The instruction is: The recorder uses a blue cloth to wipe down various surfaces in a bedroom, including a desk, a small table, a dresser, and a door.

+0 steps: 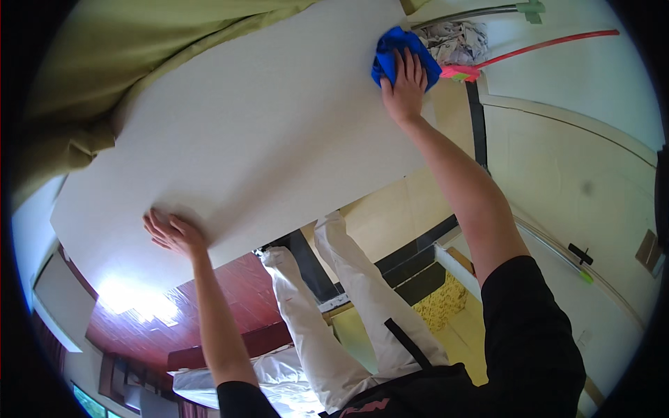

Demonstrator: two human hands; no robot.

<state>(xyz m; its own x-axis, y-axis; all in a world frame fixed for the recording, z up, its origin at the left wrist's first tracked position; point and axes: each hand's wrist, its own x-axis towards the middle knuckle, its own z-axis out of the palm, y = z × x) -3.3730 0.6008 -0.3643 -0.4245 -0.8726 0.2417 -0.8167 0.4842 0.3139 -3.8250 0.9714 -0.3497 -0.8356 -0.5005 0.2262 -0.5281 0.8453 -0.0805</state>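
A large white panel (pixel 251 136) with a smooth face spreads out before me. My right hand (pixel 405 83) presses a blue cloth (pixel 389 60) against it at the panel's far right edge, fingers spread over the fabric. Toward the panel's near left side, my left hand (pixel 175 233) lies on the bare white face with its fingers a little apart and nothing in it. What holds the panel up is hidden.
Olive-green fabric (pixel 198 47) borders the panel's far left. Beyond the cloth are a pink broom head (pixel 460 72) with a red handle (pixel 549 46) and a crumpled printed bundle (pixel 457 42). A pale door (pixel 569 157) stands right; reddish wooden flooring (pixel 235 292) shows lower left.
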